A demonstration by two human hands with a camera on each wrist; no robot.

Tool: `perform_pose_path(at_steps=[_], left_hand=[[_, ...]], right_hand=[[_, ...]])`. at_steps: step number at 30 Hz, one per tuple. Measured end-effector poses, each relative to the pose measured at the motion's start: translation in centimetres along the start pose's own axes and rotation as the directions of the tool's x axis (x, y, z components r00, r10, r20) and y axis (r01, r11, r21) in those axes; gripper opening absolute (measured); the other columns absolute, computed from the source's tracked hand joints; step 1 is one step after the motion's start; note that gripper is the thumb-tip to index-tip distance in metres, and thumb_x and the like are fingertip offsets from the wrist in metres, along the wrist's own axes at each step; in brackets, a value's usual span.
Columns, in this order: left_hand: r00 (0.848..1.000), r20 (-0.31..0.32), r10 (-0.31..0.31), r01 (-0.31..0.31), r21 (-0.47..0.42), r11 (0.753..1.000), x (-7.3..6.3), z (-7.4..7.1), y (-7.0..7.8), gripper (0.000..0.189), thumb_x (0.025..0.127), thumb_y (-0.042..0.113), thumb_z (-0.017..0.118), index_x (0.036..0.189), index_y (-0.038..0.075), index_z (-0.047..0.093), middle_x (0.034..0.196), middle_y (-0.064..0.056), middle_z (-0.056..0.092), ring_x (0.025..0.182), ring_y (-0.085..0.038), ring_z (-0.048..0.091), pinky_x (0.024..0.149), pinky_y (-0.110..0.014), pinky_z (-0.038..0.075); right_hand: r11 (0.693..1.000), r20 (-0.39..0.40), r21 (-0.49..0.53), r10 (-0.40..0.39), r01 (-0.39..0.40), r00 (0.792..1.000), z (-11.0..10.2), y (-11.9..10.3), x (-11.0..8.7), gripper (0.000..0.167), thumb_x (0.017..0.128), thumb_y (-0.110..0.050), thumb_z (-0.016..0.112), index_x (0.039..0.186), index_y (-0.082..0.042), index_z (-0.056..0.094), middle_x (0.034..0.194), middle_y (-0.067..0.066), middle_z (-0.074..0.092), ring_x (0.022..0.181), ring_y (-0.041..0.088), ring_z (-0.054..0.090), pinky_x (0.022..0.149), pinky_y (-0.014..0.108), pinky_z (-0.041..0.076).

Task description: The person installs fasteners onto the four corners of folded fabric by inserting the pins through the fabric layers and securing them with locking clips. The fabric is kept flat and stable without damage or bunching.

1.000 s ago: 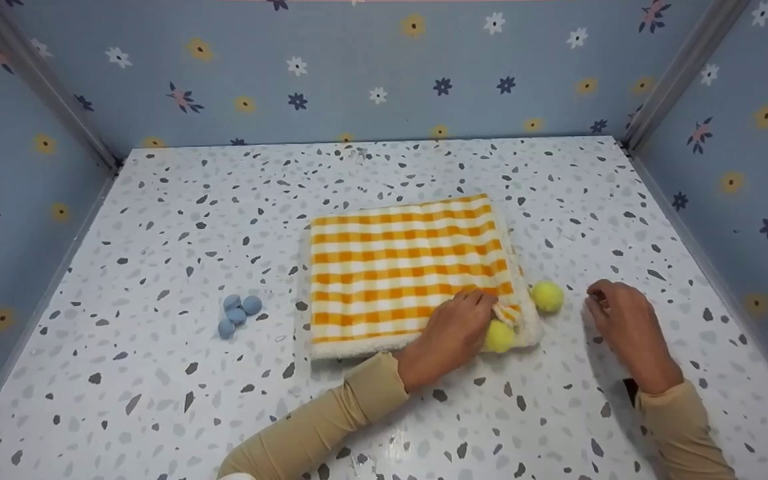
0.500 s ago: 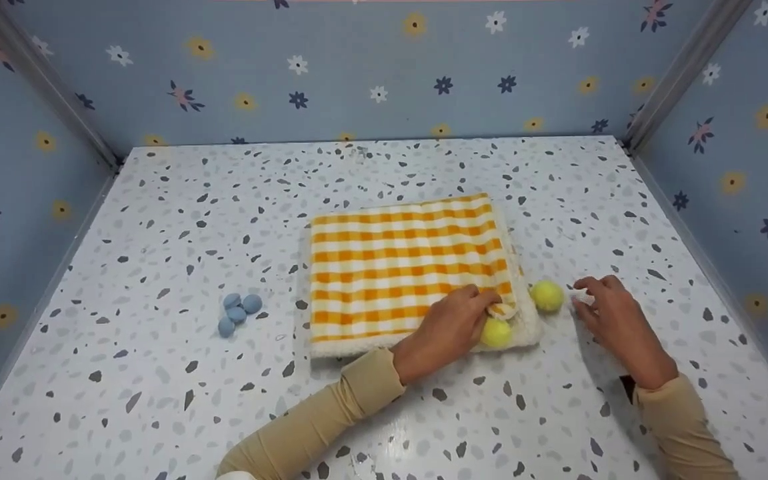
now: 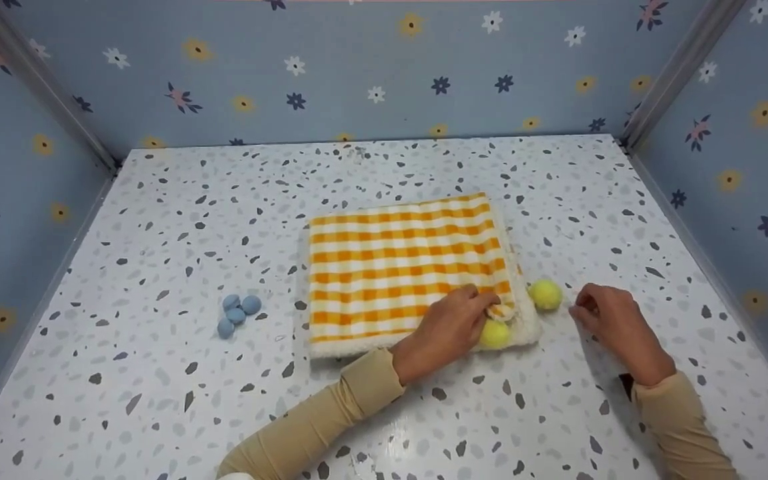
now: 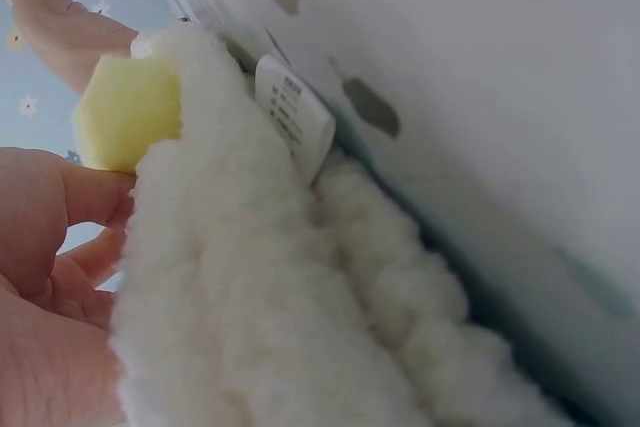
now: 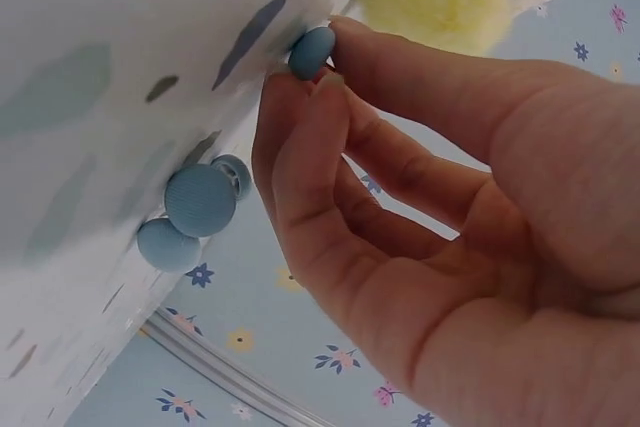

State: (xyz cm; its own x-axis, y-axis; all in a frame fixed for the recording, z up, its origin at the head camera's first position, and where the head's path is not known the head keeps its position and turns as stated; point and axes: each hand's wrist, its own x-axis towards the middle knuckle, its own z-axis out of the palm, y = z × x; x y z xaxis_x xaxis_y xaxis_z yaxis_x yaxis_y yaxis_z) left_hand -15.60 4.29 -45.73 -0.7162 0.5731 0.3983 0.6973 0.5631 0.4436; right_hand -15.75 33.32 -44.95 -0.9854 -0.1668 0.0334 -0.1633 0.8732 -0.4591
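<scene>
My left hand (image 3: pixel 447 327) pinches a turned-up fold near the front right corner of the folded orange-and-white checked blanket (image 3: pixel 404 260). A yellow pom-pom (image 3: pixel 495 334) sits against that hand's fingers; in the left wrist view the pom-pom (image 4: pixel 130 115) rests by the thumb at the white fleece edge (image 4: pixel 230 247). To the right of the blanket my right hand (image 3: pixel 614 323) is low over the table. It pinches a small blue fabric-covered button (image 5: pixel 312 52) between thumb and fingertips. Beside its fingers lie three similar buttons (image 5: pixel 200 199), which the hand hides in the head view.
A second yellow pom-pom (image 3: pixel 546 295) lies at the blanket's right edge, just left of my right hand. Several blue buttons (image 3: pixel 236 315) are grouped left of the blanket. Flower-patterned panels (image 3: pixel 371 67) enclose the speckled white table (image 3: pixel 177 413) at the back and sides.
My right hand has moved left towards the pom-pom; its fingers spread, then came together on a button. My left hand shifted slightly left, still pinching the fold.
</scene>
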Motion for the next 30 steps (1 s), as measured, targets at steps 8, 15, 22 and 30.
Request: perform_pose_path(at_steps=[8,15,22,30], left_hand=[[1.000,-0.016,0.012,-0.012,0.000,1.000,-0.1,0.2,-0.1,0.024,0.102,0.002,0.057,0.118,0.007,0.073,0.087,-0.007,0.062,0.076,-0.018,0.058,0.065,-0.023,0.049],[1.000,-0.011,0.009,-0.009,-0.014,1.000,-0.1,0.0,-0.1,0.025,0.101,0.001,0.057,0.119,0.006,0.073,0.089,-0.007,0.063,0.078,-0.018,0.060,0.067,-0.022,0.049],[0.999,-0.014,0.037,-0.038,-0.034,0.999,-0.1,-0.2,-0.3,0.021,0.097,-0.002,0.061,0.112,0.006,0.073,0.091,-0.006,0.063,0.081,-0.017,0.060,0.069,-0.019,0.048],[0.999,-0.014,0.036,-0.036,-0.036,0.999,-0.2,-0.2,-0.2,0.021,0.095,-0.002,0.063,0.111,0.006,0.073,0.091,-0.006,0.063,0.080,-0.016,0.059,0.068,-0.018,0.046]], right_hand=[[0.999,-0.011,-0.002,0.044,-0.044,0.999,0.0,0.0,-0.2,0.016,0.092,-0.005,0.075,0.081,-0.003,0.063,0.072,0.005,0.058,0.065,0.018,0.050,0.056,0.029,0.040],[0.999,-0.070,0.016,0.040,-0.039,0.997,-0.1,-0.2,-0.3,0.016,0.095,-0.007,0.072,0.087,-0.002,0.060,0.072,0.006,0.058,0.063,0.018,0.051,0.053,0.026,0.039],[0.999,-0.113,0.048,0.011,-0.005,0.994,-0.2,-0.5,0.0,0.015,0.089,-0.006,0.079,0.083,-0.003,0.066,0.077,0.008,0.066,0.066,0.018,0.058,0.056,0.026,0.044],[0.994,-0.197,0.057,-0.077,0.090,0.977,-0.1,-1.0,-0.2,0.013,0.088,0.001,0.078,0.100,0.004,0.076,0.095,0.020,0.073,0.079,0.032,0.072,0.067,0.027,0.054]])
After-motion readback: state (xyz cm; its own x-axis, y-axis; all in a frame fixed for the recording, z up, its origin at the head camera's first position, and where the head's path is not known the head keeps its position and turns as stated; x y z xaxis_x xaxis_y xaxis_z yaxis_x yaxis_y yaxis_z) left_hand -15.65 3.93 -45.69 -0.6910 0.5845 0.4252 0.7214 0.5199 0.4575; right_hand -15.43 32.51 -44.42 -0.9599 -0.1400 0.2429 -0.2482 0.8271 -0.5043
